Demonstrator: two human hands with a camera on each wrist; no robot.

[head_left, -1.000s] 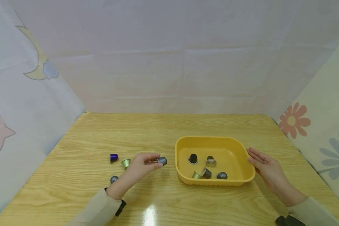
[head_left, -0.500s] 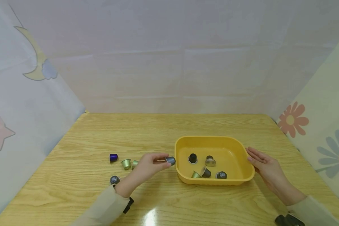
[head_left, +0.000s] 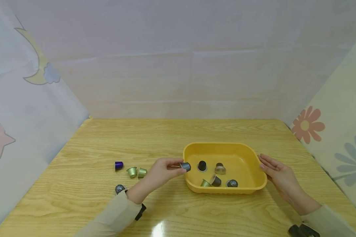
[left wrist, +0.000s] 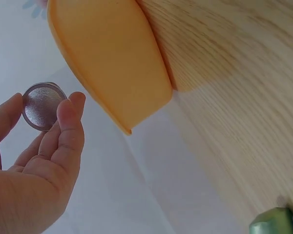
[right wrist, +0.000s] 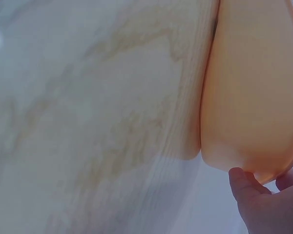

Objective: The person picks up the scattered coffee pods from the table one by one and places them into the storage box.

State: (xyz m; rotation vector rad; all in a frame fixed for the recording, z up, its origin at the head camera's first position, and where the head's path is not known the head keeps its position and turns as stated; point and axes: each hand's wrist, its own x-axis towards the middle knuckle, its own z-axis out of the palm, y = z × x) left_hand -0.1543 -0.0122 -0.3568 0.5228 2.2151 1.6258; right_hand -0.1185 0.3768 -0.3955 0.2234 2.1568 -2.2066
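Observation:
My left hand [head_left: 158, 172] pinches a dark grey coffee capsule [head_left: 186, 167] between thumb and fingers, over the left rim of a yellow plastic tub [head_left: 225, 190]. In the left wrist view, the capsule's round silver lid [left wrist: 41, 108] faces the camera. Inside the tub lie several capsules, among them a black one [head_left: 202, 165], a green one [head_left: 206, 183] and a dark grey one [head_left: 216, 181]. My right hand [head_left: 280, 176] rests against the tub's right end. Its fingers lie fairly straight along the outer wall, with the thumb by the rim.
Left of the tub, a purple capsule [head_left: 118, 165], two green capsules, one wider-lipped [head_left: 132, 171] and one on its side [head_left: 142, 172], and a dark capsule [head_left: 120, 188] lie on the wooden table [head_left: 154, 135]. Printed cloth walls [head_left: 142, 79] stand around the table.
My left hand has carried the grey capsule rightward, from beside the tub to over its left rim. The second green capsule has come into view. My right hand stays in place.

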